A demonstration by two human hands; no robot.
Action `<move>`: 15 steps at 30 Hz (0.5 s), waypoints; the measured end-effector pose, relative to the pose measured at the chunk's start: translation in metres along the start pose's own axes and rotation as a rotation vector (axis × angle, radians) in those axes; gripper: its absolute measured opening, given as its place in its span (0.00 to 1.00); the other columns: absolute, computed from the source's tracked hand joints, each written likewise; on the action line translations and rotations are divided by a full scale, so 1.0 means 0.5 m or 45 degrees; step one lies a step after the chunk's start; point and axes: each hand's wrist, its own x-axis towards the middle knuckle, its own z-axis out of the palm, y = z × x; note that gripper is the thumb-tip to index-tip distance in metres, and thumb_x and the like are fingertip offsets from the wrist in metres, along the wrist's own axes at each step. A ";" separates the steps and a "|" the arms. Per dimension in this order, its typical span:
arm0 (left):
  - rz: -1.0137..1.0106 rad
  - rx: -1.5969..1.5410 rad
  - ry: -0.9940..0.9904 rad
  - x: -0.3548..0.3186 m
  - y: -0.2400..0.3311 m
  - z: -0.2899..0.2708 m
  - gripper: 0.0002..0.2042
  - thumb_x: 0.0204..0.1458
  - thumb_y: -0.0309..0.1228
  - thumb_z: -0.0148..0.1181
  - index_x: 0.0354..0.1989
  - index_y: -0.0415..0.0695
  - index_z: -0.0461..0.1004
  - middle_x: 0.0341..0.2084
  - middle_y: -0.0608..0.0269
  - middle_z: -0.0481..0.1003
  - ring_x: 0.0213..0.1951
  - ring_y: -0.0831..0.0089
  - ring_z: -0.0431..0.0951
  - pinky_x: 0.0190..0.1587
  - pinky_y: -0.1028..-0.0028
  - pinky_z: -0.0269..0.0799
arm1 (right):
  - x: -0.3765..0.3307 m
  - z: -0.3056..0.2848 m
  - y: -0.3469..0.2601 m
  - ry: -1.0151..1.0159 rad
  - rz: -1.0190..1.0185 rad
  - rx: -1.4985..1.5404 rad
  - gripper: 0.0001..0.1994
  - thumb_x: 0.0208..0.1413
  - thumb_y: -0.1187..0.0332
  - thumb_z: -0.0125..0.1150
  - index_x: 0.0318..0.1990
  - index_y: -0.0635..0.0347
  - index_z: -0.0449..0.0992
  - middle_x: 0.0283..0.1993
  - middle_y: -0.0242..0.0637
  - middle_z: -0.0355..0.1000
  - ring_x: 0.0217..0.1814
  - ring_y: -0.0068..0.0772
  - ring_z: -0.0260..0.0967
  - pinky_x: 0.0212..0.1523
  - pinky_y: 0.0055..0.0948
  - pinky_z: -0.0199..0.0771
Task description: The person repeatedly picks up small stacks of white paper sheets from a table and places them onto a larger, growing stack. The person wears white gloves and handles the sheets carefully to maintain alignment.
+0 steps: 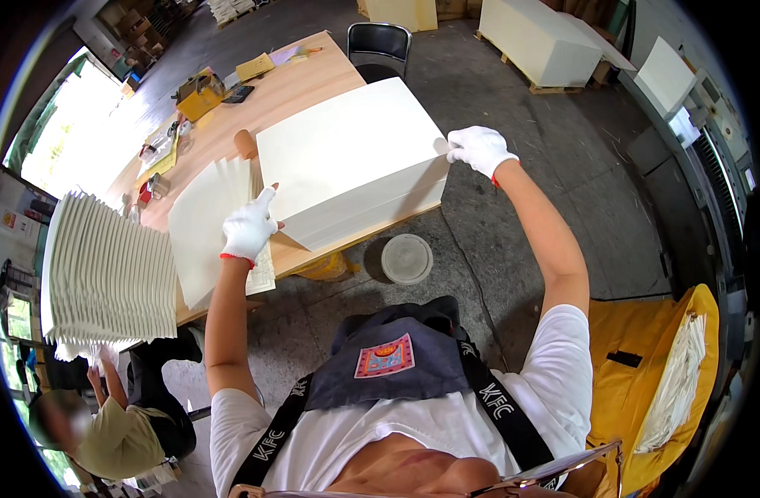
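Observation:
A tall block of white paper sheets point(355, 133) stands squared up at the near right part of the wooden table. My right hand point(482, 153), in a white glove with a red cuff, is closed at its right corner, with the fingertips pinching the edge of the upper sheets. How many sheets it grips is hidden. At the block's left side is my left hand point(250, 224), gloved alike, index finger stretched and thumb apart. It hovers over or rests on a loose fanned pile of paper point(210, 220); contact is hard to tell.
A wavy paper stack point(114, 266) stands at the table's left end, beside a seated person point(118, 432). A brown roll point(245, 144), yellow box point(200, 95) and calculator point(238, 95) lie behind. Below are a round lidded bucket point(407, 259) and, rightward, a yellow sack point(645, 382).

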 end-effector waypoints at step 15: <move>-0.216 -0.444 0.596 -0.107 0.045 0.041 0.34 0.53 0.25 0.66 0.70 0.43 0.61 0.38 0.59 0.79 0.35 0.72 0.77 0.39 0.71 0.74 | -0.188 0.132 0.145 0.010 0.203 0.470 0.28 0.56 0.42 0.63 0.58 0.48 0.73 0.41 0.34 0.79 0.40 0.35 0.76 0.46 0.34 0.73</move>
